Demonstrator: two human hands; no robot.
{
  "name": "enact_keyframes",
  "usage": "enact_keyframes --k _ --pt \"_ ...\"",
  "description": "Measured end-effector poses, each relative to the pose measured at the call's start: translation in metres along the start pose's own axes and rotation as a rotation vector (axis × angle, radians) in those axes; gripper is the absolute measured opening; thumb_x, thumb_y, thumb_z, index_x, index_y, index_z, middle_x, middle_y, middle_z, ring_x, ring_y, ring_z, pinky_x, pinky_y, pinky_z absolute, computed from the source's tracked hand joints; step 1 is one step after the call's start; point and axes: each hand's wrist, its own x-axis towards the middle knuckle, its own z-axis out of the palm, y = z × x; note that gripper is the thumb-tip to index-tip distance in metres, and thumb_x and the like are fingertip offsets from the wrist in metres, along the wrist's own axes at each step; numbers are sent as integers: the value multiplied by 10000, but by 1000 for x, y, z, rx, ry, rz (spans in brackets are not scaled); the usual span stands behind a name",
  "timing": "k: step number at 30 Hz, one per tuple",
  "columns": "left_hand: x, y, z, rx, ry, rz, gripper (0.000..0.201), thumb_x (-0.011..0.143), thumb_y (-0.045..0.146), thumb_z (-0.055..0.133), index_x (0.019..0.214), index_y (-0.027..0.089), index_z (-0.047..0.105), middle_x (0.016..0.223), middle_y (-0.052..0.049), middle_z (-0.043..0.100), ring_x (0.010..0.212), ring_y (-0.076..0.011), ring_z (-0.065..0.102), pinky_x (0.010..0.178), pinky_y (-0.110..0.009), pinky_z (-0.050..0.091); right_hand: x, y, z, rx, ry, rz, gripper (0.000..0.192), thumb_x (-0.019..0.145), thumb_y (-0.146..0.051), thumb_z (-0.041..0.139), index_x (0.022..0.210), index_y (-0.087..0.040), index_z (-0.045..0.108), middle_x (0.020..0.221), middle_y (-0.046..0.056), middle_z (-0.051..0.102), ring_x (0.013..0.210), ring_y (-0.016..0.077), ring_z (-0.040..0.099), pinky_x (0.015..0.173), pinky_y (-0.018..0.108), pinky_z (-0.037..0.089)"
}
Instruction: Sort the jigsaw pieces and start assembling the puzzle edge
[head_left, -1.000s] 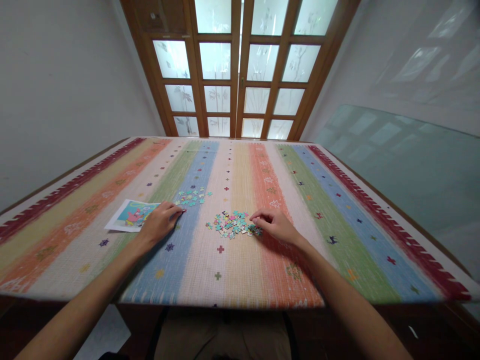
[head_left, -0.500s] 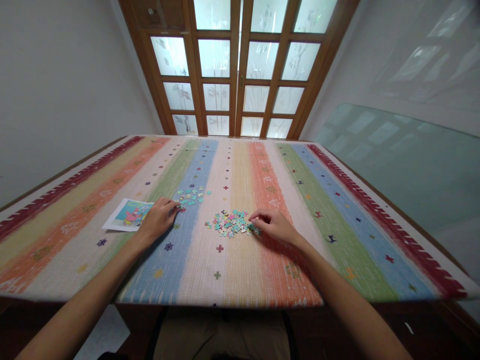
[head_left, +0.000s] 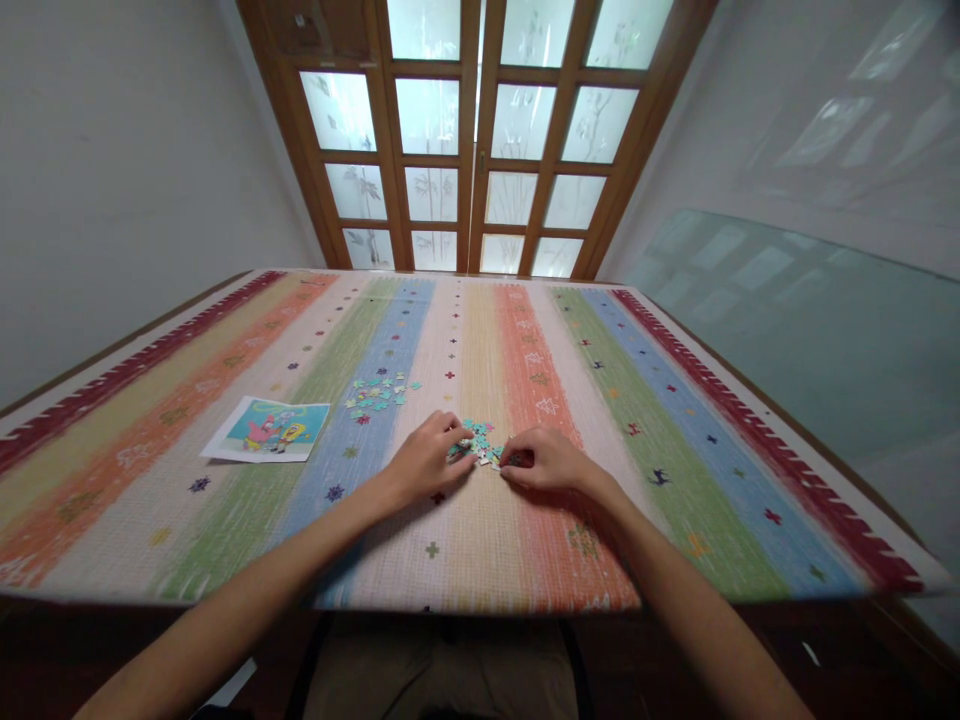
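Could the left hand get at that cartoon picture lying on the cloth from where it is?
Probably yes. The left hand rests at the pile of pieces, and the picture lies flat to its left with only bare cloth between them.

Under my fingers (head_left: 450, 432): turquoise-and-pink puzzle pieces (head_left: 480, 442). Tablecloth (head_left: 525, 520): red, orange, green, blue stripes with small crosses.

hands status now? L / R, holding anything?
Left hand: curled over the near pile of puzzle pieces, fingertips in it; grip cannot be told.
Right hand: fingertips pinched at the same pile; a held piece cannot be told.
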Motion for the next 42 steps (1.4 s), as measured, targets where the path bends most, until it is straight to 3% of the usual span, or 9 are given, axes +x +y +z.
enact_keyframes --k 4,9,16,23,30,36,42 --pt "5 8 10 69 -69 18 152 896 315 669 957 179 698 978 -80 611 938 -236 570 839 -375 501 0 -1 -2 -39 -8 22 136 768 -195 665 804 -180 796 603 16 650 541 127 515 598 264 349" --pt "4 10 12 93 -74 21 156 908 308 662 949 162 700 962 -88 605 937 -243 564 821 -377 500 -1 -2 -2 -75 8 59 156 771 -217 683 871 -186 798 633 22 664 561 134 521 600 265 339" --pt "0 15 8 -87 -42 5 117 933 227 595 926 185 703 926 -68 654 907 -215 591 821 -362 491 -1 -3 0 -84 -3 64 159 789 -232 691 900 -193 798 669 26 685 603 144 551 606 259 331" --pt "-5 6 -21 -405 -34 -297 202 907 329 602 869 176 729 797 -41 726 657 -148 580 652 -283 463 0 -6 -1 -81 -23 89 135 779 -193 707 884 -181 791 650 12 662 588 128 525 593 250 314" --pt "-21 -24 -50 -597 -54 -472 269 858 414 598 831 185 736 797 -56 736 692 -165 607 650 -278 463 0 -5 -1 -43 -44 81 82 809 -219 707 839 -171 767 638 9 639 573 119 516 597 249 328" --pt "-36 -34 -67 -458 5 -528 300 840 455 570 795 198 718 769 -46 731 692 -178 609 663 -286 463 0 -1 1 1 -42 72 82 803 -223 709 836 -165 757 623 3 613 562 121 501 593 255 330" --pt "-46 -64 -103 -124 97 -659 341 787 487 579 809 191 747 729 -58 731 681 -221 622 626 -305 436 0 1 2 19 -36 85 66 792 -210 704 821 -169 747 635 0 604 575 123 497 595 258 326"
